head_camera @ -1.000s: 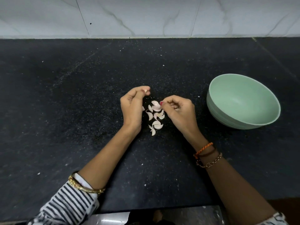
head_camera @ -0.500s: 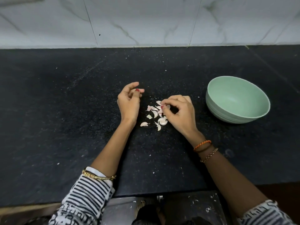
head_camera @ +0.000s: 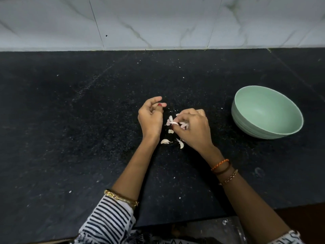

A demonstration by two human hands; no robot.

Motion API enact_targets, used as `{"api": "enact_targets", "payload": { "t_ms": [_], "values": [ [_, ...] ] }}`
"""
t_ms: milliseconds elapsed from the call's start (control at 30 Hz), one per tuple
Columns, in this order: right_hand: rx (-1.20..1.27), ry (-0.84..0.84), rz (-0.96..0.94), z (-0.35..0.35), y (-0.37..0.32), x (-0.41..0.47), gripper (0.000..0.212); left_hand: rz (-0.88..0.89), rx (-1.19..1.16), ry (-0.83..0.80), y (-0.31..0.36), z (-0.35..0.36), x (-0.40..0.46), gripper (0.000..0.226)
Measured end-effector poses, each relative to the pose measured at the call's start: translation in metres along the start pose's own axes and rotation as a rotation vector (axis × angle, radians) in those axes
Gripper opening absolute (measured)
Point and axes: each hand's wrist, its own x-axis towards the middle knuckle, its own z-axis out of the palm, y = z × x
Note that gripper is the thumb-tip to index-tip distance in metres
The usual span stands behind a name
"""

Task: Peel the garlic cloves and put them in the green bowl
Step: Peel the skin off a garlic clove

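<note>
Nearest the camera, a black-and-white striped sleeve (head_camera: 112,215) covers the left forearm, with a thin gold bangle (head_camera: 121,198) at its cuff. On the right wrist sit an orange braided band, a dark band and a gold chain bracelet (head_camera: 224,170). Both forearms reach forward over the black speckled stone counter (head_camera: 70,138), which is dotted with small pale flecks.

Two loose, pale garlic cloves in their papery skin (head_camera: 166,141) lie on the counter between the wrists, one pointing left and the other just beside the right hand's heel. A smaller piece lies a little farther in, close to the right thumb.

The right hand (head_camera: 191,127) is palm down with fingers curled, pinching a whitish-pink garlic clove (head_camera: 171,121) at the fingertips; more cloves show partly hidden under its fingers. The left hand (head_camera: 151,117) stands on its edge just left of the cloves, its fingers loosely curled with the thumb and a red-nailed finger extended; it holds nothing that can be seen.

To the right, well apart from the hands, the pale green round bowl (head_camera: 246,120) rests on the counter, tilted in view, and no cloves show inside it.

Farthest off, a white marbled tile wall (head_camera: 158,23) rises along the counter's back edge.
</note>
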Motion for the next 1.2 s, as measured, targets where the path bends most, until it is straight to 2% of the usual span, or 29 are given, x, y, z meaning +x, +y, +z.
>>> {"api": "enact_targets", "payload": {
  "t_ms": [67,133,400,500,700,833,933,1067,1200],
  "values": [
    [0.294,0.017,0.119,-0.004,0.003,0.002,0.004,0.003,-0.015,-0.007,-0.001,0.001,0.002,0.024],
    [0.514,0.0,0.175,-0.01,0.006,0.003,0.013,0.006,-0.025,-0.024,-0.001,0.004,0.007,0.023],
    [0.522,-0.012,0.103,-0.014,0.019,-0.005,0.025,-0.055,-0.034,-0.03,-0.001,0.008,0.009,0.022],
    [0.71,-0.02,0.134,-0.019,0.014,-0.005,0.017,-0.046,-0.022,-0.036,0.0,0.008,0.01,0.02],
    [1.169,-0.118,0.364,-0.03,0.014,-0.002,0.004,0.094,0.002,-0.166,0.008,0.007,-0.002,0.014],
    [1.43,-0.158,0.513,-0.031,0.013,0.003,0.011,0.171,0.005,-0.254,0.009,0.006,-0.008,0.015],
    [1.43,-0.147,0.493,-0.035,0.012,0.009,0.019,0.226,-0.026,-0.338,0.011,0.006,-0.005,0.011],
    [1.31,-0.114,0.43,-0.041,0.018,0.018,0.015,0.309,0.047,-0.477,0.008,0.008,0.001,0.011],
    [1.195,-0.062,0.38,-0.037,0.022,0.017,0.021,0.427,0.214,-0.465,0.0,0.01,-0.002,0.014]
  ]
}}
